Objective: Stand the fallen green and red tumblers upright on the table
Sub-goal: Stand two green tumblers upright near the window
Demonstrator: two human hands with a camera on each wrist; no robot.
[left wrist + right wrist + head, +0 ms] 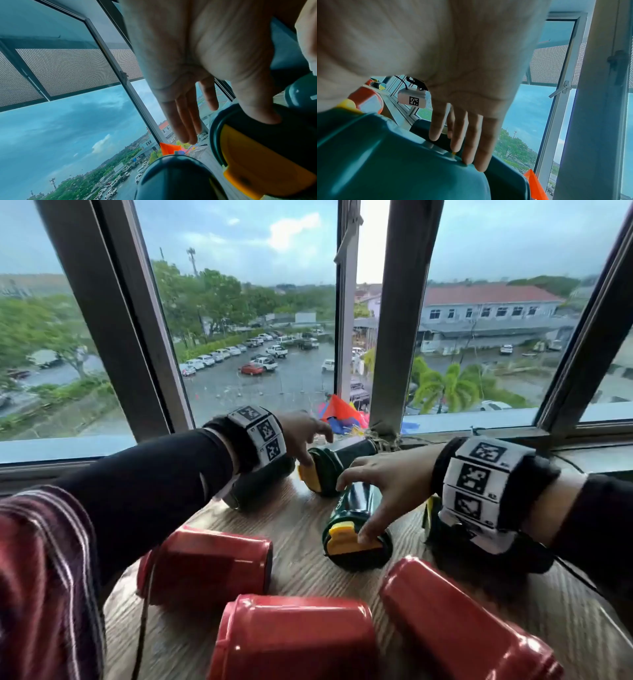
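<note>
Three red tumblers lie on their sides at the near edge of the wooden table (301, 573): left (205, 566), middle (294, 638), right (462, 621). Several dark green tumblers with yellow lids lie behind them. My left hand (308, 440) hovers over the rear green tumbler (339, 463), fingers straight and thumb (257, 108) touching its lid rim (257, 155). My right hand (370, 491) spans the centre green tumbler (356, 529), thumb on its yellow lid and fingers (462, 135) fairly straight against green plastic (385, 155). Two more green tumblers (260, 484) (438, 525) lie partly hidden under my wrists.
The table butts against a window sill (479, 436) with dark frames; a knotted rope (380, 440) sits at the base of the middle mullion (397, 337). A thin black cable (144, 611) runs down the table's left edge. Colourful flags (342, 412) show outside.
</note>
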